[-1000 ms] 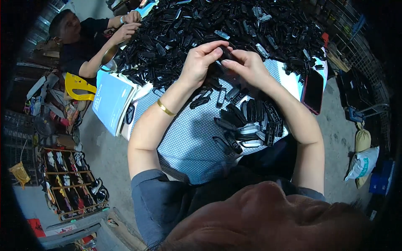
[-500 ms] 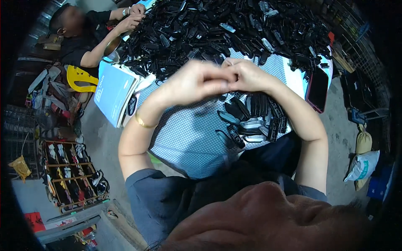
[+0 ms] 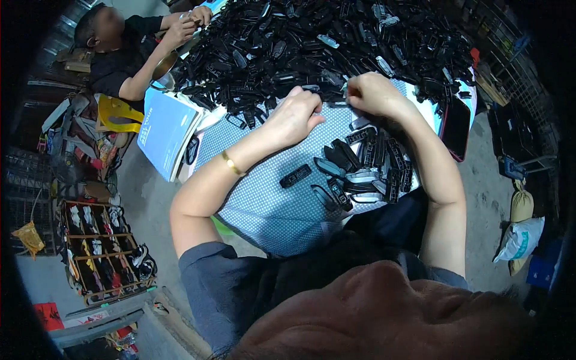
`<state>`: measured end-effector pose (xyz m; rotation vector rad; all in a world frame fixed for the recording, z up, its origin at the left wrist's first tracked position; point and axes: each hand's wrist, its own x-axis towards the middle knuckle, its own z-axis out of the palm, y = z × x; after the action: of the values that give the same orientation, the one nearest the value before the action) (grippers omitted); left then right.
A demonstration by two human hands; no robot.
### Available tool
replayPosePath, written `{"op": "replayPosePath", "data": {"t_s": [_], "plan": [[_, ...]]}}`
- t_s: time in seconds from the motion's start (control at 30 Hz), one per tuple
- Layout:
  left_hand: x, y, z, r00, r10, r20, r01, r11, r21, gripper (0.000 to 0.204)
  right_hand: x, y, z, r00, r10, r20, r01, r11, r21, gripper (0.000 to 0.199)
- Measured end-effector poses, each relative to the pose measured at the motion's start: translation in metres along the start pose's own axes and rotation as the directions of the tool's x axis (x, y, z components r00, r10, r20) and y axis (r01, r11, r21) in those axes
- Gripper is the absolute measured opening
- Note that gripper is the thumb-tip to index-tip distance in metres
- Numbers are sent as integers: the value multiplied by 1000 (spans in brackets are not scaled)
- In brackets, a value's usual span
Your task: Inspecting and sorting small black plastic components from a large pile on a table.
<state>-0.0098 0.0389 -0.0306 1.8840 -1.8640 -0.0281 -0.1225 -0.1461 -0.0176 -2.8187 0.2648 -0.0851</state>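
Note:
A big heap of small, elongated black plastic pieces, some with shiny grey faces, covers the far part of the table. At its near edge is my left hand, thumb apart from the bent fingers and nothing visible in it. My right hand is closed at the heap's edge with fingers curled inward; what they hold, if anything, is hidden. Closer to me, right of centre, lies a smaller group of similar pieces. A single black piece with a slotted face rests on the patterned cloth left of that group.
A blue-covered book lies at the table's left edge, and a dark phone at the right. Across on the far left, another person handles something small beside a metal bowl. A yellow stool stands near them.
My hands were together above the cloth and have moved apart, each to the heap's near edge. The single black piece now shows on the cloth left of the smaller group.

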Motion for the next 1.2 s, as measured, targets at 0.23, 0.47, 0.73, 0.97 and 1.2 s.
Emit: {"op": "replayPosePath", "data": {"t_s": [0.23, 0.47, 0.73, 0.97, 1.2], "plan": [[42, 12, 3, 990, 8, -144, 39, 947, 319, 21, -1, 11, -5, 995, -46, -83, 46, 999, -5, 22], [58, 11, 26, 988, 101, -116, -34, 880, 473, 18, -5, 19, -6, 990, -139, -6, 139, 990, 27, 33], [51, -5, 14, 955, -109, -278, 124, 991, 40, 20, 2, 26, -21, 972, 28, -231, 153, 673, 724, 32], [59, -17, 6, 857, -501, -125, 196, 540, -819, 21, 9, 10, 3, 905, 169, -391, 302, 391, 869, 34], [55, -21, 4, 809, -586, 50, 161, 140, -977, 23, 6, -8, 7, 868, 164, -469, 235, 695, 679, 32]]}}
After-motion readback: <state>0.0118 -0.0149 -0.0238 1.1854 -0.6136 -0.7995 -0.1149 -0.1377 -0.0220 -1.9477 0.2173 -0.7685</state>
